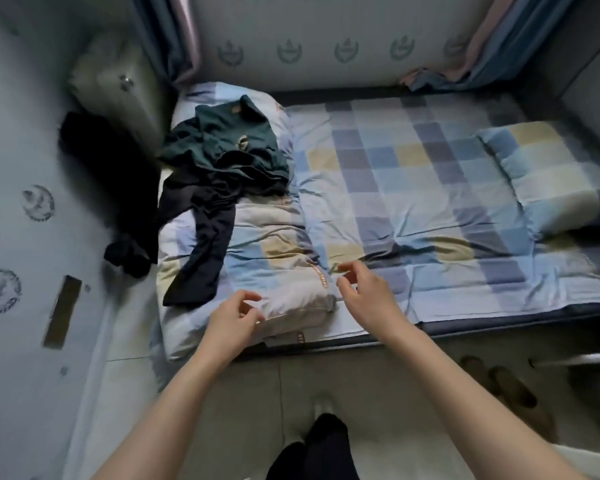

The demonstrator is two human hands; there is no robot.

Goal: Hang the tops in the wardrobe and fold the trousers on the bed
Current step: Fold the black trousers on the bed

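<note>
Two hands reach out over the near edge of the bed [430, 209], both bare-armed, both holding nothing. Left hand [234, 315] at about 7 o'clock from frame centre: fingers loosely curled, thumb and forefinger apart, fingertips just at the folded quilt [278, 258]; whether they touch it, cannot tell. Right hand [364, 289] at about 5 o'clock: fingers spread and slightly bent, hovering over the quilt's right edge. The hands are apart from each other, with the quilt's near corner between them.

Clothes: a dark green top [226, 147] lies crumpled at 11 o'clock, on the far end of the quilt. Dark trousers [201, 233] lie partly under it, legs splayed toward the near left edge, unfolded. A second black garment [118, 188] hangs off the left side of the bed at 9 o'clock, against the wall [25, 168]; its type is unclear.

Bedding: checked sheet in blue, yellow and white; matching pillow [548, 171] at 3 o'clock. Curtains [174, 36] hang at 12 o'clock, left and right corners.

Floor [291, 389]: slippers [499, 382] at 4 o'clock; the person's dark-clad leg [323, 445] at 6 o'clock.
</note>
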